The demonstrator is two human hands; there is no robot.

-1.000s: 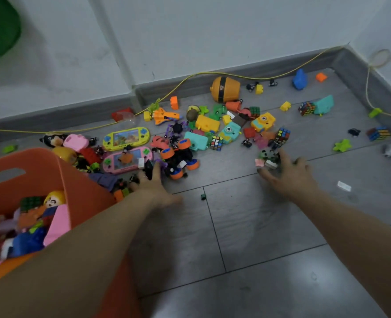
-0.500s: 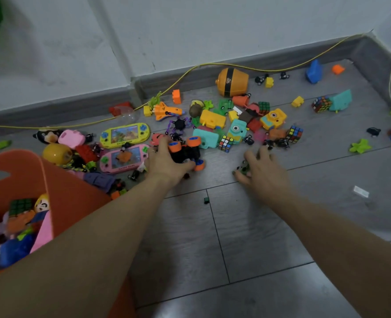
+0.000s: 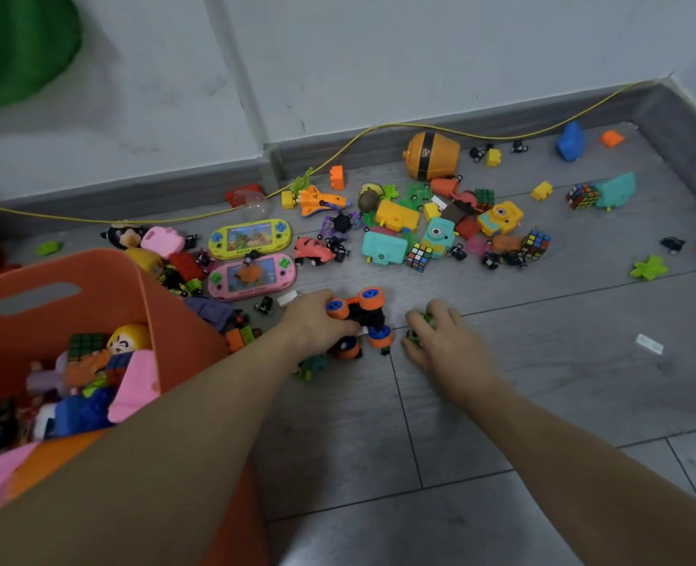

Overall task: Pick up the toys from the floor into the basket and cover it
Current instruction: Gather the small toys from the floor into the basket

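Toys lie scattered over the grey tiled floor (image 3: 542, 402) in a loose band along the skirting board, and we see a good stretch of bare tile between that band and ourselves, wider on the right. Our orange basket (image 3: 105, 288) stands at the left, its near wall hidden under our left forearm; inside it are a figure with a yellow head (image 3: 127, 339), a pink piece, a blue piece and a small cube. Its right wall sits close against a heap of small bricks and a purple scrap, so room is tight there. A yellow cable (image 3: 379, 128) runs along the foot of the wall behind everything.

Among the larger toys, an orange barrel-shaped toy (image 3: 432, 155) lies near the skirting, well behind our hands. A yellow-green handheld game (image 3: 250, 239) and a pink handheld game (image 3: 252, 275) lie one behind the other, just right of the basket. Teal blocks, yellow blocks and several puzzle cubes cluster further right.

Our left hand (image 3: 317, 320) reaches forward over the basket's corner, fingers curled around the black car with orange wheels (image 3: 358, 320), which rests on the floor on the tile seam. Our right hand (image 3: 440, 341) lies just beside the car, palm down, fingers bent over a small green toy (image 3: 415, 335); we cannot tell its shape. A small green brick (image 3: 311, 367) lies under our left wrist.
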